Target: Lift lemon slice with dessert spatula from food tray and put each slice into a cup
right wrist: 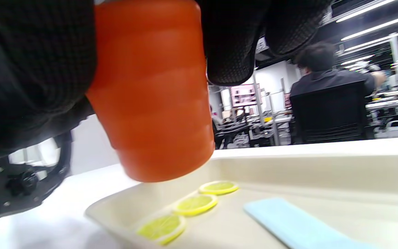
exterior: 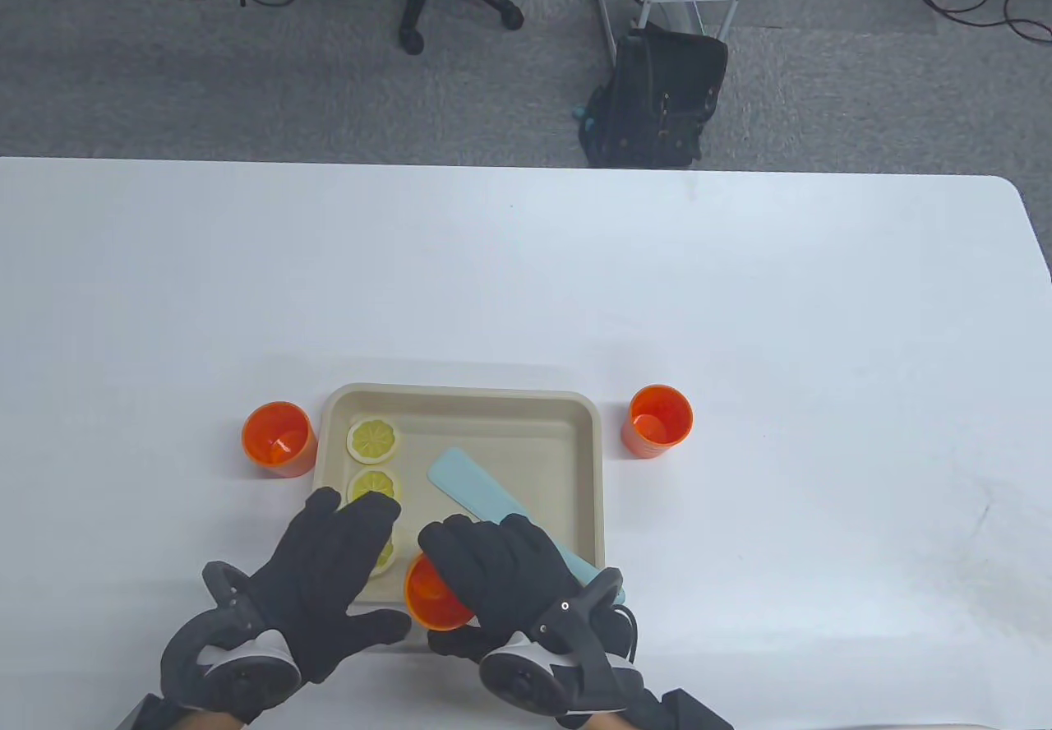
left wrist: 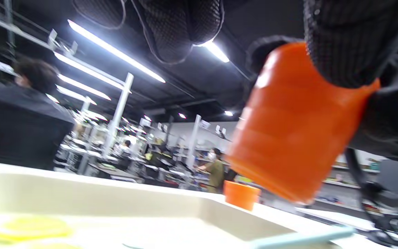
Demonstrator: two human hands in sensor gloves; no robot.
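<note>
A beige food tray [exterior: 588, 467] holds three lemon slices in a column at its left: far [exterior: 372, 439], middle [exterior: 374, 485] and near [exterior: 385, 557], the near one partly under my left hand [exterior: 329, 574]. A light blue dessert spatula [exterior: 477, 492] lies diagonally in the tray, its handle end under my right hand [exterior: 493, 565]. That hand grips an orange cup [exterior: 434, 597], which hangs tilted above the tray's near edge [right wrist: 150, 97]. My left hand is spread flat with straight fingers, its thumb beside the cup. No hand holds the spatula [right wrist: 288, 221].
One orange cup [exterior: 279, 438] stands on the white table left of the tray, another [exterior: 660, 420] to its right. Beyond the table's far edge are a black bag [exterior: 657, 101], a cart and an office chair. People sit in the background.
</note>
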